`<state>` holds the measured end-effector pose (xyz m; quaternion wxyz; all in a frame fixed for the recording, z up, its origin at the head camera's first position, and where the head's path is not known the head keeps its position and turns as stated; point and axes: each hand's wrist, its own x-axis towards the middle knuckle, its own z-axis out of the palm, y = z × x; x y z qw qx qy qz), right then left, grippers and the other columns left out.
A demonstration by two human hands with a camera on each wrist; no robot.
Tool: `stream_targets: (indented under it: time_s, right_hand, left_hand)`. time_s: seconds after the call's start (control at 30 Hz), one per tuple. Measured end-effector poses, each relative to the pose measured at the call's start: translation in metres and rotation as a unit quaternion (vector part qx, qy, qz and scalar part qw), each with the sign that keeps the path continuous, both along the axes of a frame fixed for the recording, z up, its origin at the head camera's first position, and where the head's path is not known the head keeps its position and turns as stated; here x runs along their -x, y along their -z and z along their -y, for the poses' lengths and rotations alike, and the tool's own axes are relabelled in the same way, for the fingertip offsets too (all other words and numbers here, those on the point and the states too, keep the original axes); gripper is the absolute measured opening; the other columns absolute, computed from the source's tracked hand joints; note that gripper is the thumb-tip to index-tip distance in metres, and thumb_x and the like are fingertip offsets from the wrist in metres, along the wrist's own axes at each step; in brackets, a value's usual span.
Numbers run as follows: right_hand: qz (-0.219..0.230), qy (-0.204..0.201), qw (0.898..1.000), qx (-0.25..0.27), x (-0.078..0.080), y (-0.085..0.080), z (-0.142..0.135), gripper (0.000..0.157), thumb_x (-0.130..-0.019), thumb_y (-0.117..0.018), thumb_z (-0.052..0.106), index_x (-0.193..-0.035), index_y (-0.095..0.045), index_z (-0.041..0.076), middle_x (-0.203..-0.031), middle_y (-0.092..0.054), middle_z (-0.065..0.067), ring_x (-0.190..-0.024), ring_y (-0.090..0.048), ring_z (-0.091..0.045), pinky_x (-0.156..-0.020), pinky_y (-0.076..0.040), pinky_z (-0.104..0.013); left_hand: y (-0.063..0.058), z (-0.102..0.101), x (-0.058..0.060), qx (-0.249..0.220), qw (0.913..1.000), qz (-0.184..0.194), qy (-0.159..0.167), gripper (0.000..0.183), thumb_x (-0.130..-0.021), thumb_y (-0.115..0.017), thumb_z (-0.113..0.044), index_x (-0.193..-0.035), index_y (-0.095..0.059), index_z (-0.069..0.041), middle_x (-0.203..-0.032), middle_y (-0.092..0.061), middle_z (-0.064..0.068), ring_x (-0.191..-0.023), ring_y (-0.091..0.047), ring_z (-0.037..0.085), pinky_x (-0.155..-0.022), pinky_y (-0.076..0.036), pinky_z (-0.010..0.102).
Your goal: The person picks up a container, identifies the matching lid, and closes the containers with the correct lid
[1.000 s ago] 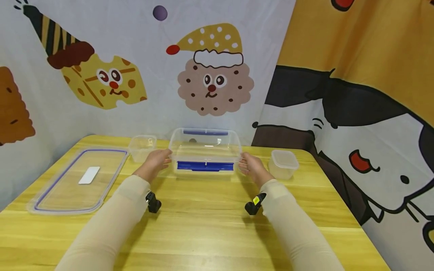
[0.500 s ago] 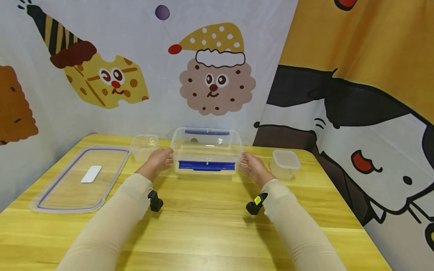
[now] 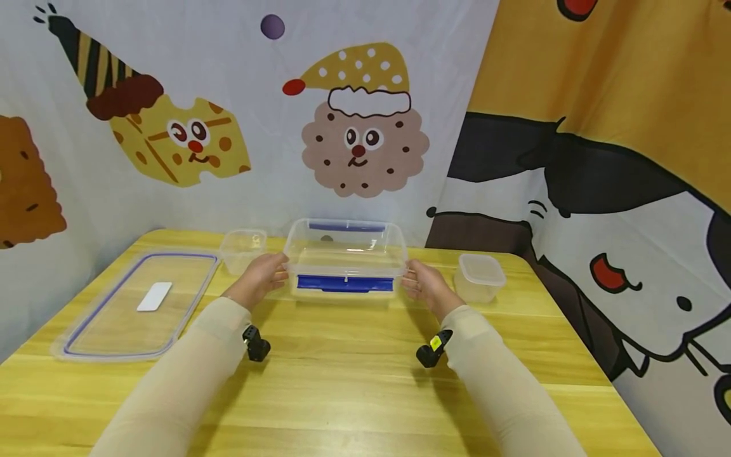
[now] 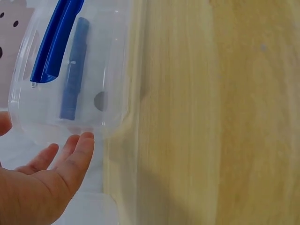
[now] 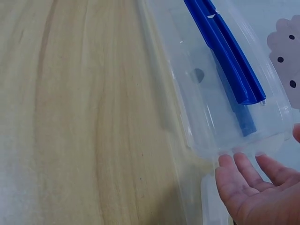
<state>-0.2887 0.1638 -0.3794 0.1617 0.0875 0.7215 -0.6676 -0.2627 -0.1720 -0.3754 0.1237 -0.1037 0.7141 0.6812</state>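
Note:
A clear plastic food storage box [image 3: 346, 261] with blue latches stands without a lid at the back middle of the table. My left hand [image 3: 259, 279] is at its left end and my right hand [image 3: 427, 287] at its right end. The left wrist view shows the left fingers [image 4: 77, 161] fairly straight, their tips at the end wall below the rim. Much the same appears in the right wrist view, where extended fingertips [image 5: 226, 161] meet the other end of the box. Both thumbs are mostly cut off at the frame edges, near the rim.
A large clear lid [image 3: 134, 336] with a blue seal lies on the left, bearing a small white card [image 3: 154, 296]. One small clear container [image 3: 242, 251] stands behind my left hand. Another, with a whitish lid [image 3: 481, 268], is right of my right hand. A cartoon curtain [image 3: 365, 209] hangs behind the table.

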Motion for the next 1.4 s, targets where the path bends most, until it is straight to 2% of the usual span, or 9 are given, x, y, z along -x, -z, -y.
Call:
stream_targets:
  time_s: [0.1, 0.3, 0.43, 0.7, 0.97, 1.17, 1.4]
  right_hand:
    - [-0.003, -0.003, 1.000, 0.003, -0.003, 0.000, 0.000, 0.057, -0.103, -0.038, 0.032, -0.152, -0.027, 0.005, -0.152, -0.033, -0.021, -0.136, -0.039, -0.034, -0.113, -0.032, -0.045]
    - [-0.020, -0.004, 1.000, 0.007, -0.009, 0.000, -0.001, 0.057, -0.103, -0.038, 0.030, -0.151, -0.027, 0.001, -0.150, -0.034, -0.025, -0.136, -0.039, -0.036, -0.113, -0.032, -0.047]
    - [-0.022, -0.001, 1.000, 0.002, -0.013, -0.002, -0.001, 0.057, -0.103, -0.038, 0.030, -0.151, -0.027, 0.001, -0.150, -0.034, -0.024, -0.135, -0.040, -0.035, -0.112, -0.034, -0.046]
    - [-0.039, -0.010, 0.999, -0.014, -0.025, -0.006, -0.002, 0.056, -0.104, -0.035, 0.030, -0.151, -0.027, 0.000, -0.150, -0.033, -0.026, -0.135, -0.041, -0.036, -0.110, -0.036, -0.047]
    - [-0.063, 0.003, 0.998, -0.018, -0.039, -0.013, -0.003, 0.056, -0.103, -0.038, 0.029, -0.148, -0.029, -0.003, -0.148, -0.035, -0.026, -0.132, -0.044, -0.037, -0.109, -0.038, -0.048]
    - [-0.069, 0.008, 0.998, -0.015, -0.050, -0.017, -0.004, 0.054, -0.102, -0.040, 0.028, -0.146, -0.033, -0.002, -0.140, -0.039, -0.024, -0.130, -0.045, -0.036, -0.108, -0.038, -0.049]
    - [-0.073, -0.001, 0.997, -0.027, -0.063, -0.020, -0.007, 0.054, -0.103, -0.039, 0.029, -0.149, -0.031, 0.001, -0.145, -0.037, -0.025, -0.130, -0.045, -0.036, -0.108, -0.038, -0.049]
  left_hand:
    - [0.001, 0.001, -0.003, -0.001, 1.0000, -0.004, -0.003, 0.063, -0.100, -0.037, -0.022, -0.150, -0.012, 0.007, -0.151, -0.022, 0.030, -0.138, -0.032, 0.040, -0.113, -0.032, 0.044]
    - [-0.001, 0.002, -0.011, -0.005, 0.9998, -0.016, 0.011, 0.064, -0.100, -0.035, -0.020, -0.150, -0.009, 0.009, -0.152, -0.018, 0.032, -0.139, -0.028, 0.042, -0.114, -0.030, 0.046]
    - [-0.001, 0.003, -0.015, -0.012, 0.9996, -0.024, 0.007, 0.063, -0.099, -0.036, -0.018, -0.149, -0.011, 0.010, -0.151, -0.018, 0.034, -0.139, -0.028, 0.044, -0.114, -0.029, 0.047]
    - [-0.004, 0.002, -0.023, -0.013, 0.9992, -0.033, -0.017, 0.054, -0.098, -0.039, -0.016, -0.143, -0.026, 0.012, -0.144, -0.029, 0.029, -0.128, -0.040, 0.038, -0.112, -0.034, 0.045]
    - [-0.012, 0.002, -0.036, -0.007, 0.9988, -0.049, -0.007, 0.052, -0.100, -0.036, -0.017, -0.142, -0.027, 0.012, -0.149, -0.026, 0.027, -0.126, -0.040, 0.035, -0.112, -0.034, 0.045]
    - [-0.016, 0.001, -0.048, 0.004, 0.9985, -0.054, -0.011, 0.047, -0.100, -0.035, -0.016, -0.138, -0.032, 0.012, -0.142, -0.032, 0.025, -0.118, -0.044, 0.030, -0.110, -0.037, 0.044]
    - [-0.018, 0.001, -0.062, 0.012, 0.9982, -0.058, -0.004, 0.046, -0.101, -0.036, -0.019, -0.137, -0.034, 0.011, -0.143, -0.030, 0.025, -0.124, -0.043, 0.034, -0.109, -0.038, 0.045]
